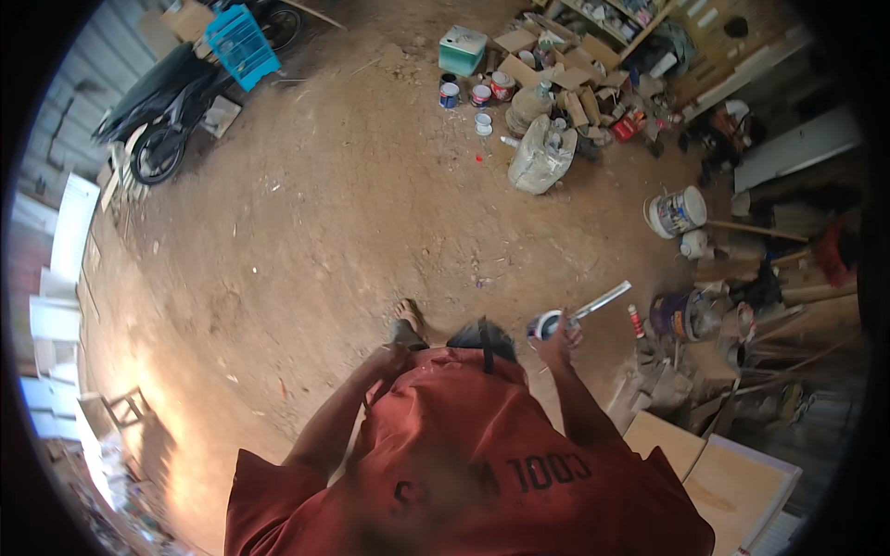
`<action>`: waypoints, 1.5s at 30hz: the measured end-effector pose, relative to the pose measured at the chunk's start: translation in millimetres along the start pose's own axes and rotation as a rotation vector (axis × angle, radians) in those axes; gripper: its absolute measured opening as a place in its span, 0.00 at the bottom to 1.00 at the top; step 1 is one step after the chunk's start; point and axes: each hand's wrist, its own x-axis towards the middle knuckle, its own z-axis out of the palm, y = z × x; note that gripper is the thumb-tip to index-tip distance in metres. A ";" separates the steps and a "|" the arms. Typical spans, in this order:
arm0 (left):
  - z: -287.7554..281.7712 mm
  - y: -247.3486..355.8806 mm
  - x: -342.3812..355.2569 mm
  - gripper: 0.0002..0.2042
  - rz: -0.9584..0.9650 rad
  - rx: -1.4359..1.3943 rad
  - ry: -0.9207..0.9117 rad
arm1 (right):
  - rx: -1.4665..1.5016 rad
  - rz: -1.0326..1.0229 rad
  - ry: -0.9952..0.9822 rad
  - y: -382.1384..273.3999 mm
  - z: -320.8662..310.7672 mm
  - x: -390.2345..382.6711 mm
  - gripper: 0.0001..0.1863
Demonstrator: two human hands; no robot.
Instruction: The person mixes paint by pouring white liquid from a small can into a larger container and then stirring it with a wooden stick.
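Note:
My right hand (pixel 557 348) is closed around a small open can (pixel 540 326), probably a paint can, with a dark inside and a pale rim. A flat, light-coloured strip (pixel 603 298) sticks out from the can or the hand toward the upper right; its lower end is hidden. On the other side, my left hand (pixel 393 358) lies against my leg at the hem of my red shirt. Its fingers are too small and partly covered to make out. A bare foot (pixel 409 315) shows on the dirt floor just ahead of it.
Paint cans (pixel 480 95), a green-and-clear tub (pixel 462 51), a pale sack (pixel 541 157) and cardboard lie ahead. A white bucket (pixel 680 212) and clutter line the right, with boards (pixel 737 486) near me. A motorbike (pixel 159 111) and a blue crate (pixel 243 48) stand far left.

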 end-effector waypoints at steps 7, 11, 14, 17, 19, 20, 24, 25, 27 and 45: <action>-169.9 27.1 115.9 0.16 -0.008 0.086 -0.275 | -0.028 0.409 -0.229 -29.1 -2.3 60.3 0.67; -260.5 22.5 231.6 0.16 0.089 0.119 -0.110 | -0.042 0.390 -0.227 -62.7 16.6 163.3 0.70; -318.3 4.3 282.0 0.15 0.076 0.147 -0.191 | -0.035 0.314 -0.216 -134.2 3.0 257.1 0.67; -375.6 14.4 318.7 0.13 0.221 0.193 -0.107 | 0.067 0.223 -0.146 -228.0 -44.3 359.2 0.71; -430.1 42.4 354.1 0.13 0.153 0.134 -0.182 | 0.043 0.174 -0.124 -280.9 -70.2 423.5 0.71; -454.3 55.5 373.7 0.13 0.148 0.074 -0.195 | 0.055 0.148 -0.099 -303.8 -73.2 453.1 0.70; -534.9 42.4 464.2 0.16 0.127 0.061 -0.330 | 0.148 -0.029 0.012 -382.9 -49.8 559.7 0.68; -534.2 11.7 468.9 0.15 0.115 0.025 -0.350 | 0.145 -0.057 0.014 -410.2 -41.4 583.3 0.68; -534.4 -39.9 479.9 0.15 0.250 0.115 -0.369 | 0.103 0.020 0.002 -477.3 -57.0 622.9 0.66; -472.1 -266.9 909.7 0.12 -0.142 -0.270 -0.412 | 0.193 -0.746 -0.007 -634.8 397.4 1019.9 0.57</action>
